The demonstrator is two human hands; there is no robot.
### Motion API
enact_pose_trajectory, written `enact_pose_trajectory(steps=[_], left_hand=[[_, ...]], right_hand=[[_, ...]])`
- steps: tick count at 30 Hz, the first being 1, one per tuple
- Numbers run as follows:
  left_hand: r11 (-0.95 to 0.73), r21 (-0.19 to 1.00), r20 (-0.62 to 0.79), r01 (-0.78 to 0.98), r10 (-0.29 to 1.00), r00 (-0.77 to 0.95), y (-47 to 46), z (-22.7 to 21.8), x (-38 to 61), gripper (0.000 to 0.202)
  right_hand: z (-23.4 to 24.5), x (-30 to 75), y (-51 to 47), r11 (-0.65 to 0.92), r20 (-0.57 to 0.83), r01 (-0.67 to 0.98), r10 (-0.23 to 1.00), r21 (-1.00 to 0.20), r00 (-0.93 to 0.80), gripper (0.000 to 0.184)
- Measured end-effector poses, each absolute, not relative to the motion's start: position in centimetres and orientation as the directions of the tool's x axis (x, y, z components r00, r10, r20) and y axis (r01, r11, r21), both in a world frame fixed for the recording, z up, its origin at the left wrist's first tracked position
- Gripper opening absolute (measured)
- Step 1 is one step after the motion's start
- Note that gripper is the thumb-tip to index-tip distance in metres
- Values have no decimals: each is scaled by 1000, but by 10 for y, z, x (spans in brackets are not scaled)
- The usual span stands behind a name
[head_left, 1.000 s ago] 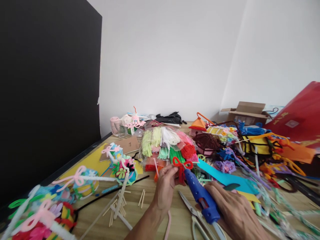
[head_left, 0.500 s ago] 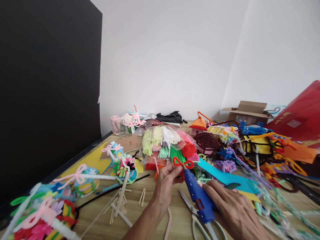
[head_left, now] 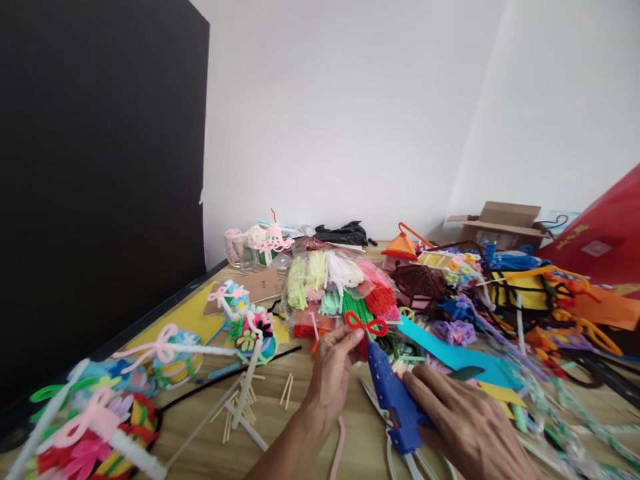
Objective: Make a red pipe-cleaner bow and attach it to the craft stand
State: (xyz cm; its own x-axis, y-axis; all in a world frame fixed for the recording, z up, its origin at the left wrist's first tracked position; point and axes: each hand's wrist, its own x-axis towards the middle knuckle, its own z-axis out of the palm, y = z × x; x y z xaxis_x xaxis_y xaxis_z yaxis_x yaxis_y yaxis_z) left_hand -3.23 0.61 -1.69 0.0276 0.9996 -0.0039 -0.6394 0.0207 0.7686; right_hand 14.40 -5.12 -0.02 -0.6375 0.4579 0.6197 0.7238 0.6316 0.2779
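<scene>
My left hand (head_left: 333, 380) pinches a red pipe-cleaner bow (head_left: 366, 325) between thumb and fingers, with its loops standing above the fingertips. My right hand (head_left: 465, 420) is closed around a blue hot glue gun (head_left: 395, 403). The gun's thin nozzle tip points up at the underside of the bow, very close to it. Whether they touch is hidden behind my left fingers. Beneath the gun lie white-handled scissors (head_left: 375, 403), partly covered by it.
Clear bags of colored pipe cleaners (head_left: 335, 287) lie just beyond my hands, with a cyan foam sheet (head_left: 450, 353) to the right. Pipe-cleaner crafts (head_left: 245, 337) and wooden sticks (head_left: 287, 390) cover the left. A black board (head_left: 100, 167) stands along the table's left edge.
The glue gun has tilted more upright, bringing its tip in under the red bow. My left hand stays nearly still, and the view has shifted slightly.
</scene>
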Motion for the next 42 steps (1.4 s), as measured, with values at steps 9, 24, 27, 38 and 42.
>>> enact_pose_trajectory(steps=[9, 24, 27, 38, 42], left_hand=[[-30, 849, 5, -527, 999, -49, 9, -20, -41, 21], [-196, 971, 190, -135, 980, -55, 3, -16, -36, 29], [-209, 970, 204, -121, 977, -58, 3, -16, -37, 29], [-184, 975, 176, -127, 982, -69, 6, -20, -39, 30], [-189, 971, 185, -145, 982, -41, 9, -22, -41, 32]], right_hand=[[8, 148, -53, 632, 637, 735, 467, 245, -614, 43], [-24, 161, -39, 659, 554, 712, 509, 241, -659, 38], [-28, 161, -39, 641, 529, 717, 523, 274, -669, 41], [-7, 151, -49, 646, 558, 715, 501, 267, -661, 47], [3, 150, -49, 691, 585, 707, 513, 153, -628, 47]])
